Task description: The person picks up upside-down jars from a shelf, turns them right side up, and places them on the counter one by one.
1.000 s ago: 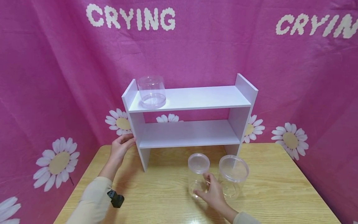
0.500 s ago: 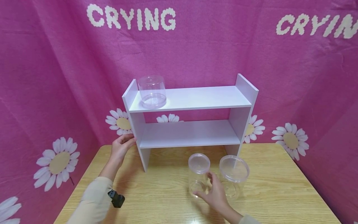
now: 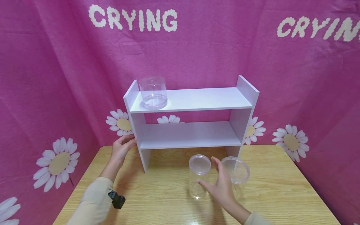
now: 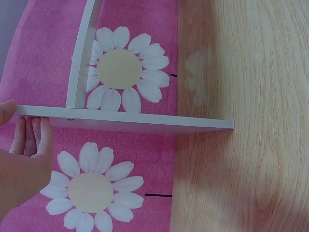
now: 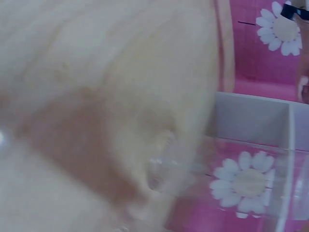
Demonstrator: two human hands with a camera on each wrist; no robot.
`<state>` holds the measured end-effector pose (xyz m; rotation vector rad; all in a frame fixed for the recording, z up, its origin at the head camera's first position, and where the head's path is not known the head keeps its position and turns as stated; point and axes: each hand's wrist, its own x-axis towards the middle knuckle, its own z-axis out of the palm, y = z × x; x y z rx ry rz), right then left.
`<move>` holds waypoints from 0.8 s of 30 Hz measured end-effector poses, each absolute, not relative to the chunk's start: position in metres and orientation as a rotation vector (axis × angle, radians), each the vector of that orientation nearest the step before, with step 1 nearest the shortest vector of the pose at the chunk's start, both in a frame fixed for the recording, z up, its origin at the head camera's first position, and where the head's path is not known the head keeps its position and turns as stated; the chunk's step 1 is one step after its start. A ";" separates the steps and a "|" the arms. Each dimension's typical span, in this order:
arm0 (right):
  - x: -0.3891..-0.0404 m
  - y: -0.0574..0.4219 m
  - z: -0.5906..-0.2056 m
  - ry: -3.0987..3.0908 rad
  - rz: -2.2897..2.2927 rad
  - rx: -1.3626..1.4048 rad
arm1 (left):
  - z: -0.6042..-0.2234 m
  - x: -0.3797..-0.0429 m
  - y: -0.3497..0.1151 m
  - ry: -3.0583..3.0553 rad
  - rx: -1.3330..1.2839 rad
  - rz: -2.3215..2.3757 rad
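My left hand (image 3: 119, 151) is at the left side panel of a white two-tier shelf (image 3: 191, 134). In the left wrist view its thumb and fingers pinch the panel's edge (image 4: 140, 117) from both sides. With thumb and fingers spread, my right hand (image 3: 220, 187) reaches up beside a tall, narrow clear jar (image 3: 199, 165) that stands upright on the table. A wider clear lidded jar (image 3: 240, 172) is just right of that hand and partly hidden by it. On the top tier, at its left end, sits a short, wide clear jar (image 3: 153, 90).
The light wooden table (image 3: 163, 200) carries the shelf and two jars. A pink curtain (image 3: 208, 47) with daisies and white lettering hangs behind and at both sides. On the left sleeve is a small black device (image 3: 117, 200). The right wrist view is blurred.
My right hand has moved up and slightly right from low beside the narrow jar, its fingers straighter now. The left hand, shelf and jars have stayed in place.
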<state>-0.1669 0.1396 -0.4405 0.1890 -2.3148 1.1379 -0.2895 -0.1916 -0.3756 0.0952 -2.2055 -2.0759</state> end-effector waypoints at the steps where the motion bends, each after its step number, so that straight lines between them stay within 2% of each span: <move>1: -0.168 0.140 -0.435 -2.306 1.123 0.198 | -0.375 -0.289 -0.192 -2.208 0.093 -2.078; 13: -0.187 0.147 -0.365 -2.257 0.999 0.389 | -0.374 -0.290 -0.191 -2.178 0.118 -2.107; 24: -0.217 0.134 -0.290 -2.285 0.985 0.553 | -0.379 -0.292 -0.193 -2.139 0.041 -2.118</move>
